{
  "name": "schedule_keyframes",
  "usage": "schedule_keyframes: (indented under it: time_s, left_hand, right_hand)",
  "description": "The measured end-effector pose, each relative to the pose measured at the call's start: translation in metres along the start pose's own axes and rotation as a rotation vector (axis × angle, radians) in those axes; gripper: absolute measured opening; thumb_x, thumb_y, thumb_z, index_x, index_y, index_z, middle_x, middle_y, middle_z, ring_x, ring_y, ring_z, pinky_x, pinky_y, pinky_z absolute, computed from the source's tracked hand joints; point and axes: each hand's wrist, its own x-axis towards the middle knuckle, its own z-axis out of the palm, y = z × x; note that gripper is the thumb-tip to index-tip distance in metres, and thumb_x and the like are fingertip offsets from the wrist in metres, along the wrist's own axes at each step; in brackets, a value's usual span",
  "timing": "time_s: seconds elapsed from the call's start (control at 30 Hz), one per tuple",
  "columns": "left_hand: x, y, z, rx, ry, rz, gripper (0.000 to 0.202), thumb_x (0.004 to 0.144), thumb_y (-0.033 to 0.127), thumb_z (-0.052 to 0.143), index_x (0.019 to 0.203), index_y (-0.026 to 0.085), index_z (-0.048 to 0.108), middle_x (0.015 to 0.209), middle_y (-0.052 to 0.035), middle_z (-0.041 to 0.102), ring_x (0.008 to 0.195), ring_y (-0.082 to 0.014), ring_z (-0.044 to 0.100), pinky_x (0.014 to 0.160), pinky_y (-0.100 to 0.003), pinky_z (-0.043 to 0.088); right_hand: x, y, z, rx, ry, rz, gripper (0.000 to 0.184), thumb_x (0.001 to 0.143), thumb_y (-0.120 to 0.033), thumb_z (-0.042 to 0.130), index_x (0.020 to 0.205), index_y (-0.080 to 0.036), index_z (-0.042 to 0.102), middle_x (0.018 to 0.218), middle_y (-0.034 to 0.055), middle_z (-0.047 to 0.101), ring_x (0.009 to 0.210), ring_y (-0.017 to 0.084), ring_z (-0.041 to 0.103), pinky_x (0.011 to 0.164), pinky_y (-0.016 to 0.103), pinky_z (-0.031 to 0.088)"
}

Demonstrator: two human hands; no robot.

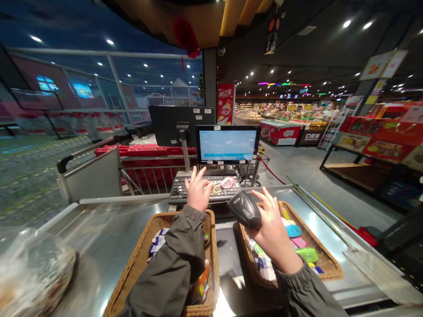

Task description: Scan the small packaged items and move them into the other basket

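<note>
Your right hand (pixel 275 226) gripped barcode scanner (pixel 243 208); your left hand (pixel 198 193), grip unclear, was nearer pink-and-white item (pixel 228 182), toward right edge of keyboard (pixel 179 189).

One head-worn camera is looking forward and down, sitting close behind the left hand (pixel 198 191) and right hand (pixel 272 226). It is facing the lit monitor (pixel 228 144) across the counter (pixel 94 246), taking in the floor (pixel 294 165) beyond.

left hand (pixel 197 196) at keyboard (pixel 179 188) | right hand (pixel 273 229) around black scanner (pixel 243 210) | two wicker baskets (pixel 214 255) on metal counter (pixel 99 237)
</note>
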Motion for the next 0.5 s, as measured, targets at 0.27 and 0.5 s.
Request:
schedule_keyframes:
  time_s: [0.27,0.5]
  left_hand:
    - [0.000,-0.012,-0.013,-0.002,-0.003,-0.006,0.021,0.086,0.022,0.054,0.068,0.021,0.063,0.143,-0.0043,0.054,0.146,-0.0345,0.028,0.108,-0.078,0.018]
    - [-0.004,-0.022,-0.018,0.028,-0.019,-0.017,0.019,0.086,0.020,0.053,0.068,0.020,0.062,0.143,-0.0039,0.055,0.146,-0.0336,0.028,0.109,-0.075,0.021]
  right_hand:
    - [0.004,-0.017,0.011,-0.019,-0.074,-0.023,0.040,0.074,-0.020,0.062,0.113,-0.018,0.064,0.144,0.0185,0.046,0.146,0.043,0.021,0.110,0.075,0.021]
    - [0.001,-0.021,0.020,-0.002,-0.105,-0.045,0.046,0.072,-0.020,0.062,0.118,-0.019,0.062,0.143,0.0180,0.046,0.146,0.044,0.021,0.110,0.076,0.020]
